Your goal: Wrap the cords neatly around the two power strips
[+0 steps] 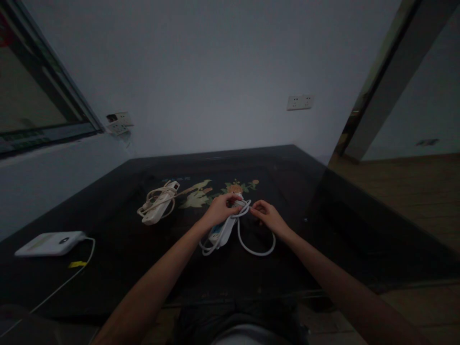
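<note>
Dark table (305,191) beneath power strips (226,231), white device (50,243)

Counter (118,268), left: white device (50,244), thin cable (94,244) attached; yellow scrap (76,264) by cable; socket plate (300,102) on wall (215,86)

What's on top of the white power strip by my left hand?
White cord loops over the far end of the power strip, and your left hand is there too. Whatever cord and hand cover can't be seen.
</note>
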`<state>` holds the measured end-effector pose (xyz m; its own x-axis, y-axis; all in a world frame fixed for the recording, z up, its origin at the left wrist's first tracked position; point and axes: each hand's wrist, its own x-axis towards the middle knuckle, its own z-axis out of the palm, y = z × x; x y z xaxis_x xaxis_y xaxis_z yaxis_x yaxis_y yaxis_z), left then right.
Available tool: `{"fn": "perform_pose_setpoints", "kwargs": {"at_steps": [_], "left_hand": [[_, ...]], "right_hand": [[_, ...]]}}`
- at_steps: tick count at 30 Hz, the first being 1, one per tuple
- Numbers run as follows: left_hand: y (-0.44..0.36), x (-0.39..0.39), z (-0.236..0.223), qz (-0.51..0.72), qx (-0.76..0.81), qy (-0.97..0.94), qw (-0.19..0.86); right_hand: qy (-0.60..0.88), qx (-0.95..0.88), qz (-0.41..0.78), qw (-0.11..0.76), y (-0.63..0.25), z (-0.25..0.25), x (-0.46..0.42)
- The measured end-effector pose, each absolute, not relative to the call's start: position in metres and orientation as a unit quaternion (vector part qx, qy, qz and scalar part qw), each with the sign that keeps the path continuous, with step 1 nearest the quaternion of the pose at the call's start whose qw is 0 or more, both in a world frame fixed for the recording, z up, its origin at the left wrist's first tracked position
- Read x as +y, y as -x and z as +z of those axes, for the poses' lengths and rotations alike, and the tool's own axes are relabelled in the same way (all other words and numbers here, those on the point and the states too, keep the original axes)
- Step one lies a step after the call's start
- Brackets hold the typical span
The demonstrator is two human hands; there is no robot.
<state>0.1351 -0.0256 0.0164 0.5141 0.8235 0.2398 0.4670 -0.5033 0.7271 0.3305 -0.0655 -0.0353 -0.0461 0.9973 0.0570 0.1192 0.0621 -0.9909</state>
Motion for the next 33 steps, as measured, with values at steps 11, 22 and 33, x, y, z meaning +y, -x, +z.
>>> {"fn": "perform_pose_setpoints", "kwargs": {"at_steps": [11,22,33], "left_hand": [[-0.132,-0.023,0.01,0.311,0.379,-0.818,0.301],[-0.138,-0.032,0.014,0.302,0.376,-0.827,0.287],[-0.141,-0.027,0.014,0.321,0.372,-0.816,0.304]], "right_hand": [[0.465,-0.765,0.104,0.433,-0.319,-0.02,-0.074],[0.507,-0.74,0.107,0.428,-0.322,-0.025,-0.076],[0.528,-0.742,0.111,0.399,-0.327,-0.029,-0.076]]}}
